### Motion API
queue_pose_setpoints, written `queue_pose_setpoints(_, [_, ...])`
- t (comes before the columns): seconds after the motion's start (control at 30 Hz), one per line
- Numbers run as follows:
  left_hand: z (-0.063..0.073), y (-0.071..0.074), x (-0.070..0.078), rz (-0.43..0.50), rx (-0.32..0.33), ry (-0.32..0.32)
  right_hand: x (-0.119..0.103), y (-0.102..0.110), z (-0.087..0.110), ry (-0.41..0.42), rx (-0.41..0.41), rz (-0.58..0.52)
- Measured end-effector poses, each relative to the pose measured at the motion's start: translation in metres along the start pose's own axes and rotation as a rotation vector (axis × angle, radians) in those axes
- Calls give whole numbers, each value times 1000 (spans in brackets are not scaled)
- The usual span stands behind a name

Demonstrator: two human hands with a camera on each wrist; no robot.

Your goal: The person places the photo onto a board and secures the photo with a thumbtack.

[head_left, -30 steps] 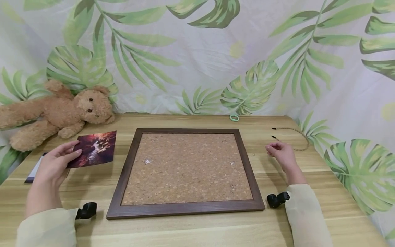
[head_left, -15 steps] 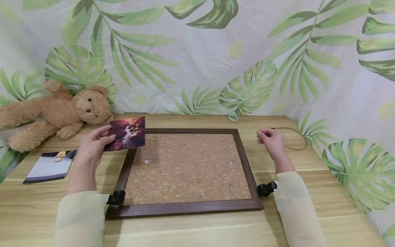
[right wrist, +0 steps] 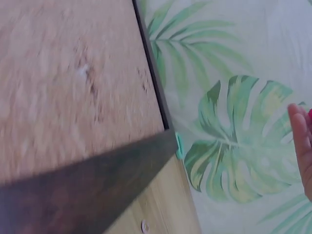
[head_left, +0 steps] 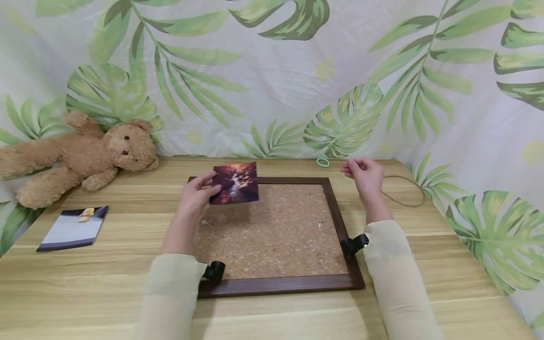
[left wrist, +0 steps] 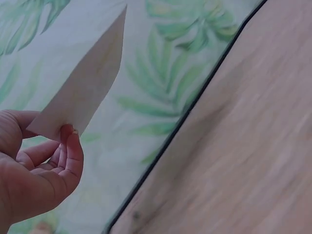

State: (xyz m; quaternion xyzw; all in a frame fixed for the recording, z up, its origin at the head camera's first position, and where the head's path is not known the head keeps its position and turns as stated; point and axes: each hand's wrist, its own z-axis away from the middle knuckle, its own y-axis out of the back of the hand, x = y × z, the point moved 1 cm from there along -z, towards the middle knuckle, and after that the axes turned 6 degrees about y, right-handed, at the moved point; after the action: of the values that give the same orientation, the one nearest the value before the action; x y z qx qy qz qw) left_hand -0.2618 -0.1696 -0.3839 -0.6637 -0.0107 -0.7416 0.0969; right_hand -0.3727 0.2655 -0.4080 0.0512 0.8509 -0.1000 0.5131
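Note:
My left hand (head_left: 193, 200) pinches a square photo print (head_left: 235, 183) by its left edge, thumb on the picture side. The print has a dark red, orange and purple scene with a white streak; its plain pale back (left wrist: 90, 78) shows in the left wrist view. The print is held up over the upper left of a cork board (head_left: 272, 231) with a dark brown wooden frame. My right hand (head_left: 366, 180), raised beyond the board's right side, has thumb and fingers together. Between them a small red object (right wrist: 310, 115) peeks out at the right wrist view's edge, mostly hidden.
A teddy bear (head_left: 89, 151) lies at the back left, with a white-and-navy card (head_left: 74, 228) before it. A mint green ring (head_left: 322, 162) sits at the table's back edge. A thin braided cord (head_left: 410, 204) curves at the right. A leaf-print cloth (head_left: 272, 85) hangs behind.
My left hand has carried the photo print rightward from beside the board to over its upper left. My right hand has moved up and a little left, toward the green ring.

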Motion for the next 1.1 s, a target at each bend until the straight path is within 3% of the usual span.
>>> queue_pose_setpoints(0.13, [15, -35, 3, -85, -28, 10, 1, -8, -3, 42, 51, -23])
queue_pose_setpoints(0.17, [19, -43, 6, -116, -31, 21, 18, -5, -10, 70, 59, -13])
queue_pose_setpoints(0.23, [25, -57, 9, -138, -49, 35, 10, -10, -6, 64, 45, -27])
queue_pose_setpoints(0.3, [27, -69, 9, -130, -62, 46, -11, -18, 3, 13, 22, -71])
queue_pose_setpoints(0.43, [31, -92, 8, -140, -90, 69, -81, -44, 34, -99, -6, -77])
queue_pose_setpoints(0.57, [31, -111, -1, -174, -119, 84, -120, -60, 53, -116, -9, -40])
queue_pose_setpoints(0.73, [31, -130, -14, -212, -157, 73, -109, -60, 53, -130, 5, 11])
queue_pose_setpoints(0.87, [31, -139, -21, -273, -159, 50, -68, -45, 40, -144, -29, -35])
queue_pose_setpoints(0.97, [31, -144, -25, -337, -171, 36, -52, -39, 36, -166, -40, -84])
queue_pose_setpoints(1.1, [32, -149, -29, -461, -190, 1, -75, -50, 47, -172, -37, 1])
